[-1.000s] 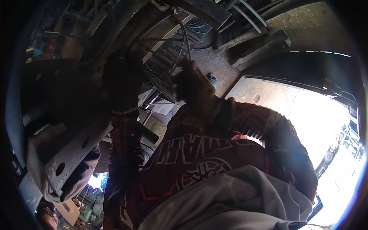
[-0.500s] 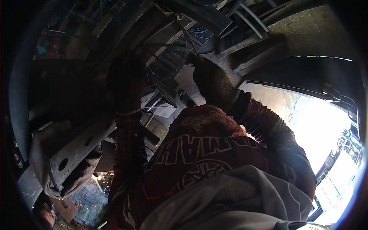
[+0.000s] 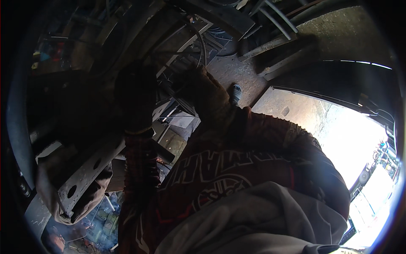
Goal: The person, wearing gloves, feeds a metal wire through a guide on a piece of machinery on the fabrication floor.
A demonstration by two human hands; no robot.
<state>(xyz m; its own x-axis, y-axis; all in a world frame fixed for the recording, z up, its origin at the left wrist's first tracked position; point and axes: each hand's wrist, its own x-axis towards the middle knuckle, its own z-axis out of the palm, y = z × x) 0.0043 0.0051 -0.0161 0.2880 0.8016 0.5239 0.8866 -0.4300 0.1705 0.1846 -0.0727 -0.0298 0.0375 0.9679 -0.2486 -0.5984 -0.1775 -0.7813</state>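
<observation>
My right hand (image 3: 211,95), in a dark worn glove, is in front of my chest. Its fingers are closed on the lower end of a curved dark cable (image 3: 204,46), which arches up toward the far side. My left hand (image 3: 135,91) is in deep shadow over the dark metalwork on the left. Its fingers are hidden, and I cannot see what it touches. Between and beyond my hands lie dark metal bars (image 3: 186,103).
A metal beam with round holes (image 3: 86,173) slants across the left, a grey-brown cloth (image 3: 99,192) hanging by it. Another person (image 3: 55,239) is at the lower left beside smoke. Metal tubes (image 3: 277,19) lie at the far right. Bright daylight enters a doorway (image 3: 338,131).
My right hand has moved left and nearer to my body, and the cable has shifted left with it. My left hand has barely moved. Bright sparks at the lower left have faded.
</observation>
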